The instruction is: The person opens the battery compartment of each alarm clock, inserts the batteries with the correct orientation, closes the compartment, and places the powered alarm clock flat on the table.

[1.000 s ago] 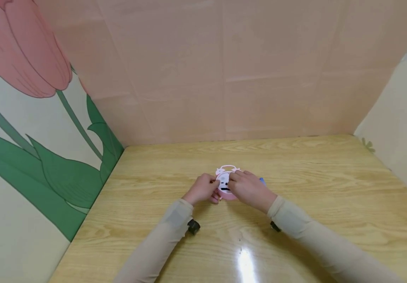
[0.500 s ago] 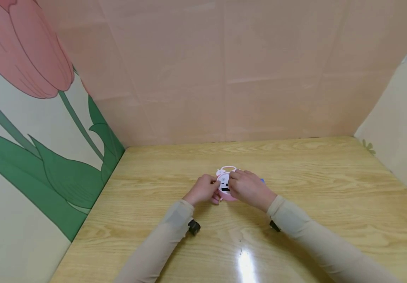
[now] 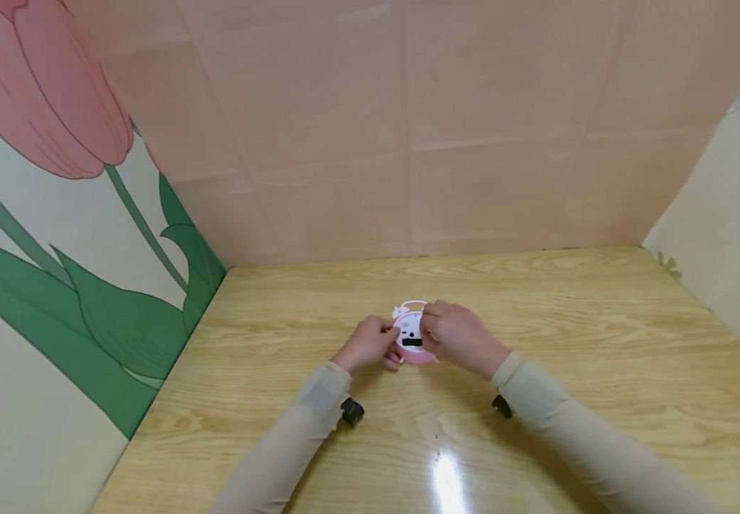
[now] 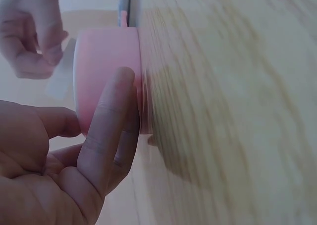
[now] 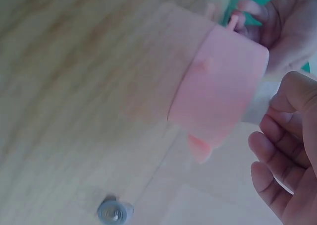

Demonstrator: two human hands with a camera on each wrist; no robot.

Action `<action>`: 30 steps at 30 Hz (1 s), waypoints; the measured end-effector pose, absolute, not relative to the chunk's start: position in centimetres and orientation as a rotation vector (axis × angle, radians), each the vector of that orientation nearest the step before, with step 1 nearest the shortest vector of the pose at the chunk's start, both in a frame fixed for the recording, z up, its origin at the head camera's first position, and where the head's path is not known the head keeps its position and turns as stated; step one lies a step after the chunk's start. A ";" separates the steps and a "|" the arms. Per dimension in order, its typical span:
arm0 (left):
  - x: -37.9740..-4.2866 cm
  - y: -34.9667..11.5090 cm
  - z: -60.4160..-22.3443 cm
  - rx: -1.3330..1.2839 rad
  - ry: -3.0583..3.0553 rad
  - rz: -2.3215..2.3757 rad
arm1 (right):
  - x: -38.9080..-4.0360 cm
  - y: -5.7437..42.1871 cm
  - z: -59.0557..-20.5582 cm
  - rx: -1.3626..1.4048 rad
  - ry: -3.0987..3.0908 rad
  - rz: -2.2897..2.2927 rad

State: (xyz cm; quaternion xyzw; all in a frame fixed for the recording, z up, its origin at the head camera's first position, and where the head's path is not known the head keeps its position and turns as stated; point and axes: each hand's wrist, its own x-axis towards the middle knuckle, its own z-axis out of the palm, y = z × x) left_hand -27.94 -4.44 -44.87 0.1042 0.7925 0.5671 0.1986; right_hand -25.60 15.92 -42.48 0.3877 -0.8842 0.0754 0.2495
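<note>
A pink twin-bell alarm clock [image 3: 416, 355] lies face down on the table, its white back up with a dark slot showing. My left hand [image 3: 370, 344] grips its left side, thumb at the back's rim and fingers along the pink case [image 4: 106, 71]. Over the right part of the back, my right hand [image 3: 463, 335] has thumb and forefinger pinched together. Between them is a thin, pale translucent piece [image 5: 260, 105], standing up from the clock's back; its exact kind is unclear. A battery [image 5: 115, 211] rests on the table past the clock's right side, hidden in the head view.
The wood-grain table [image 3: 280, 314] runs back to a pinkish-brown wall covering [image 3: 344, 143]. On the left stands a panel with a painted tulip [image 3: 68, 86], on the right a pale panel [image 3: 730, 235] with flowers. Black wrist cameras [image 3: 352, 412] sit under both forearms.
My right hand has shifted slightly right and lifted off the clock's back, uncovering more of the dark slot. The blue object beside it is now hidden behind the hand. My left hand stays put.
</note>
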 end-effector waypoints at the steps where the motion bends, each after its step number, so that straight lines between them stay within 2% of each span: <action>1: -28.0 -4.4 -44.9 0.292 2.219 1.588 | -25.6 16.1 -42.3 1.050 -2.404 0.228; 30: -27.5 -4.4 -44.7 0.253 2.210 1.591 | -28.0 24.7 -42.3 0.473 -2.878 0.288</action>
